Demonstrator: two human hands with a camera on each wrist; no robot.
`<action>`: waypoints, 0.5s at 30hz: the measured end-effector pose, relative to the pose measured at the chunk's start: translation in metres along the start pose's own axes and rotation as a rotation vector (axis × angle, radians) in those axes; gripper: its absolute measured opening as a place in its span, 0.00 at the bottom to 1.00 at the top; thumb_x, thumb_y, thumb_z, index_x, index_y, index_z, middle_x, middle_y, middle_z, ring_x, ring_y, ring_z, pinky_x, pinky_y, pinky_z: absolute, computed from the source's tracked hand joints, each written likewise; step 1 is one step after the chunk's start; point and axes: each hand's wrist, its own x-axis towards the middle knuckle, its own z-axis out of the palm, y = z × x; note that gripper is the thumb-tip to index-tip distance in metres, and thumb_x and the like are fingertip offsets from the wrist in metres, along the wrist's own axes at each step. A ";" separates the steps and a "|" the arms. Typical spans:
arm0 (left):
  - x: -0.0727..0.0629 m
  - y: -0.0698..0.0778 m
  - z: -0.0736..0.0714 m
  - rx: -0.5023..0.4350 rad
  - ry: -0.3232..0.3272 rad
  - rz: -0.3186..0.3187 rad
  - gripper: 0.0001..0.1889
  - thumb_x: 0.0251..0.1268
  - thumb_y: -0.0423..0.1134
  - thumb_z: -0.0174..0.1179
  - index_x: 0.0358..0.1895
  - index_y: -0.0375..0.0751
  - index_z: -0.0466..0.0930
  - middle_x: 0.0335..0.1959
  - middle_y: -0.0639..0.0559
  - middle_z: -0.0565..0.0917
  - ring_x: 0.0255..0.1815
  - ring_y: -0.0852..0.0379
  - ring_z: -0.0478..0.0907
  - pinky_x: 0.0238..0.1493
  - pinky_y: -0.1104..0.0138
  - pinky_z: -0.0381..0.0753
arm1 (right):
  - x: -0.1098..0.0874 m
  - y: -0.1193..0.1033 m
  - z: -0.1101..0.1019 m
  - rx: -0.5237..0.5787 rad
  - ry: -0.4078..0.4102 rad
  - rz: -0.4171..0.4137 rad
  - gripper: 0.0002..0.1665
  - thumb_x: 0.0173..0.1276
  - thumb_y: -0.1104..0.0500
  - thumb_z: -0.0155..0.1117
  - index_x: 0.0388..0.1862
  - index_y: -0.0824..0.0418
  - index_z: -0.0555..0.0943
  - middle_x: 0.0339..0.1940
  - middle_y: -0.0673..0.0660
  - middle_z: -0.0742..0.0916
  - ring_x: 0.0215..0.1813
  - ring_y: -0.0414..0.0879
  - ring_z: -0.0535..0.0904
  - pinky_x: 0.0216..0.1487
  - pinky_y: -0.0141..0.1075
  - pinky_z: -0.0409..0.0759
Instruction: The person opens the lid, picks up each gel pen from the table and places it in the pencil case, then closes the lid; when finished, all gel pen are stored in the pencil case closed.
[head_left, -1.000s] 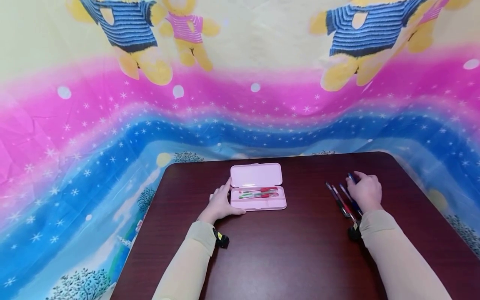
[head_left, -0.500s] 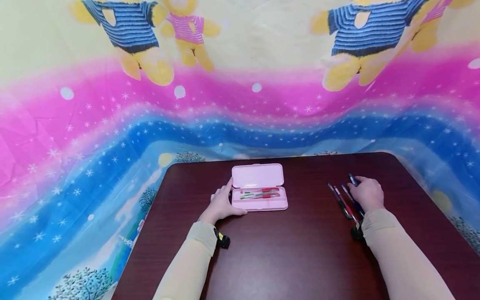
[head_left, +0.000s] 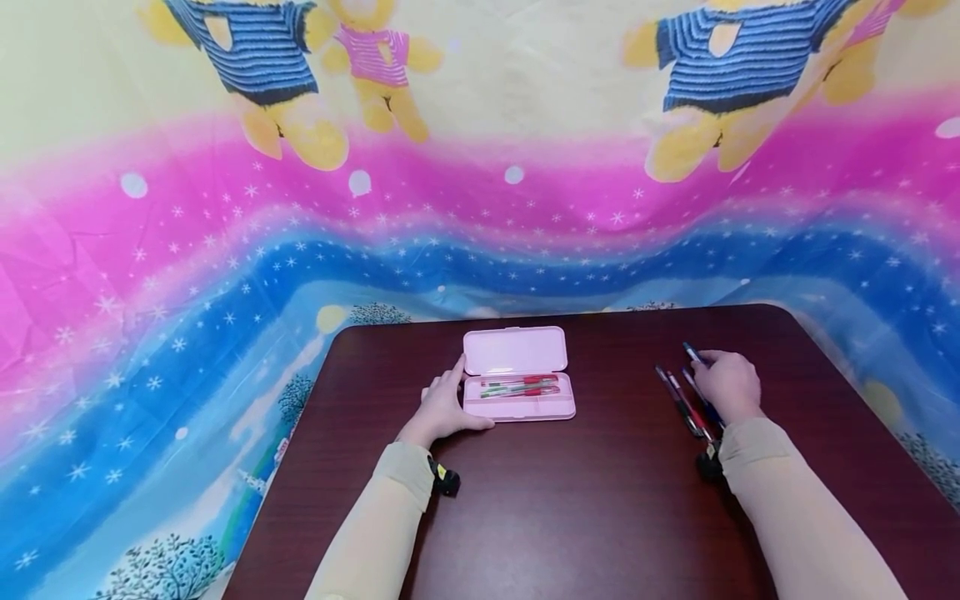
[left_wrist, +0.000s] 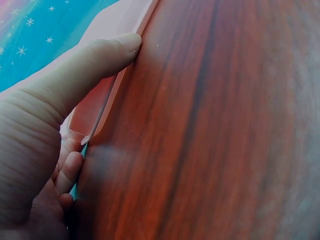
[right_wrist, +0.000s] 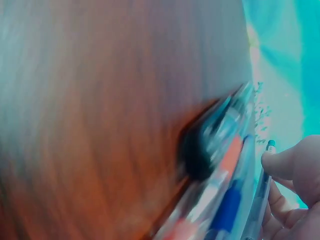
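A pink pencil case [head_left: 514,350] lies open on the table, its lid folded back. In its tray rest several pens [head_left: 519,387] with red and green parts. My left hand [head_left: 441,410] holds the case at its left end; in the left wrist view the thumb [left_wrist: 112,52] lies on the front edge and the other fingers are at the end, partly hidden. At right my right hand [head_left: 731,386] pinches a dark-tipped pen [right_wrist: 260,200] between thumb and fingers. Beside it several pens [head_left: 678,402], black, red and blue, lie side by side, blurred in the right wrist view.
The dark red-brown table [head_left: 585,500] has rounded far corners. Behind it hangs a printed cloth [head_left: 480,217] with bears and snowflakes, reaching down to the table's far edge. A small black wrist camera [head_left: 447,481] is strapped at the left wrist.
The pen in my right hand has tilted and shifted slightly left, its tip now pointing toward the upper left. My left hand and the pencil case stay in place.
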 end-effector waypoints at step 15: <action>0.003 -0.002 0.001 0.025 -0.004 0.010 0.80 0.39 0.70 0.87 0.94 0.54 0.42 0.80 0.45 0.75 0.77 0.39 0.71 0.76 0.40 0.66 | -0.020 -0.060 0.013 0.110 0.062 -0.165 0.27 0.85 0.51 0.63 0.75 0.63 0.83 0.54 0.70 0.90 0.39 0.58 0.80 0.35 0.42 0.73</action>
